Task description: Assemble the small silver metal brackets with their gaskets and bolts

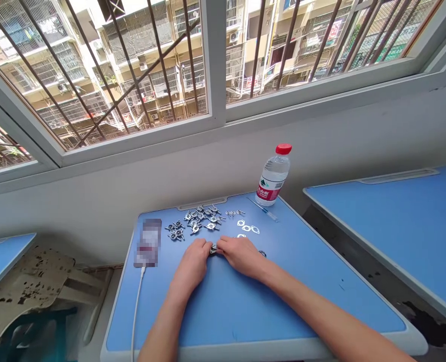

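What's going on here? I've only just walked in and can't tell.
A person's left hand and right hand are both holding a small metal part on a blue desk. A cluster of similar metal parts lies beyond them, near flat metal rings and a water bottle.

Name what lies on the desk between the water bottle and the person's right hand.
In the head view, flat metal pieces with holes lie on the blue desk between the water bottle and the right hand.
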Available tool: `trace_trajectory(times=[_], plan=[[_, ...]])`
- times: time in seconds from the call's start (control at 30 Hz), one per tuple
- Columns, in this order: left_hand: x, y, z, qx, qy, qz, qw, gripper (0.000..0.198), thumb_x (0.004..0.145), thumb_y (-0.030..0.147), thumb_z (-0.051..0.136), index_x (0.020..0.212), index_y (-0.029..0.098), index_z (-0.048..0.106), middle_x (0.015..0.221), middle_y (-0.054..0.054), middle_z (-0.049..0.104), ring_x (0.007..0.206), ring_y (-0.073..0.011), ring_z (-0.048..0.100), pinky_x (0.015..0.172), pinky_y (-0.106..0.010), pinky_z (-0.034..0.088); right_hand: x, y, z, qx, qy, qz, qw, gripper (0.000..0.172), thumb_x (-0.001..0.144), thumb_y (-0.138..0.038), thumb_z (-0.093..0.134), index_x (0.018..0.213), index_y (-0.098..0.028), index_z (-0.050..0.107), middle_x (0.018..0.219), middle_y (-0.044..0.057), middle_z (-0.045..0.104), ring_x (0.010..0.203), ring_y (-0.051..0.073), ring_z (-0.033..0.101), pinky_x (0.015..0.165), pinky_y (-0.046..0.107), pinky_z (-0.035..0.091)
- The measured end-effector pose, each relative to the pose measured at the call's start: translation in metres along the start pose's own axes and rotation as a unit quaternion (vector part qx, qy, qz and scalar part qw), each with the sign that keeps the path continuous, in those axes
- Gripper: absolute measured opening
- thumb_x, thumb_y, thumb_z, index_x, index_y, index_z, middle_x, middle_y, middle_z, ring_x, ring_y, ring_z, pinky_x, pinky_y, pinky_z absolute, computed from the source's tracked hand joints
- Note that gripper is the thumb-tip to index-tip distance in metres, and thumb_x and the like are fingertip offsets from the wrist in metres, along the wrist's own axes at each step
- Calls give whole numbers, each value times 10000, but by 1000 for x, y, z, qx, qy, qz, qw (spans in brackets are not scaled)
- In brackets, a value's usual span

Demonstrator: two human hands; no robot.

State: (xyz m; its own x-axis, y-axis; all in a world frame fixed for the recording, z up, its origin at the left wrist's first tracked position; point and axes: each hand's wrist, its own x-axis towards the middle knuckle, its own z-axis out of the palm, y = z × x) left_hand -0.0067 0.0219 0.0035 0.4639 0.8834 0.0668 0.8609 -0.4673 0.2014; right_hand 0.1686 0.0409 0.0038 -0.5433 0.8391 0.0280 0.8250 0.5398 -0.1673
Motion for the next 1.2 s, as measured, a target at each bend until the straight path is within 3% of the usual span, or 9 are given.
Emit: trace_trajectory(times=[0.23,0.43,0.67,0.83,1.0,1.2], plan=[[2,-4,6,7,18,-17,1000,263,930,19,397,976,184,598,923,-62,609,872,-210,583,778,-292,459,1,8,-1,22,19,46,999,218,990,-295,529,871,-178,668,896,42,715,744,172,655,563,280,241],[9,-16,13,20,61,-73,995,293,911,1,413,1107,164,557,1009,-96,638,952,-241,605,855,-349,464,1,11,-2,49,46,55,996,209,987,-236,491,888,-186,667,917,45,720,753,173,655,583,276,279],[24,-21,14,38,91,-120,988,132,908,62,525,878,172,592,919,-76,665,890,-237,631,764,-322,470,-2,12,-1,73,85,39,993,235,980,-218,460,855,-189,656,876,47,712,723,172,641,582,270,302],[22,-19,0,46,103,-121,986,115,927,138,545,878,197,631,949,-52,671,936,-229,629,829,-337,452,-1,17,3,90,118,29,989,235,969,-217,460,821,-193,641,841,43,708,696,171,630,573,267,306],[3,-41,-23,49,122,-186,974,325,899,25,432,1098,189,628,1113,-84,639,1060,-228,586,874,-334,433,-1,26,2,106,149,31,983,240,955,-223,457,782,-202,622,789,34,695,663,165,608,565,262,311],[-6,-59,-28,53,77,-241,966,316,858,64,508,1116,207,621,1188,-92,636,1129,-281,543,910,-383,406,-2,35,-5,114,169,66,977,254,957,-261,446,759,-215,599,744,26,672,630,165,577,557,262,304]])
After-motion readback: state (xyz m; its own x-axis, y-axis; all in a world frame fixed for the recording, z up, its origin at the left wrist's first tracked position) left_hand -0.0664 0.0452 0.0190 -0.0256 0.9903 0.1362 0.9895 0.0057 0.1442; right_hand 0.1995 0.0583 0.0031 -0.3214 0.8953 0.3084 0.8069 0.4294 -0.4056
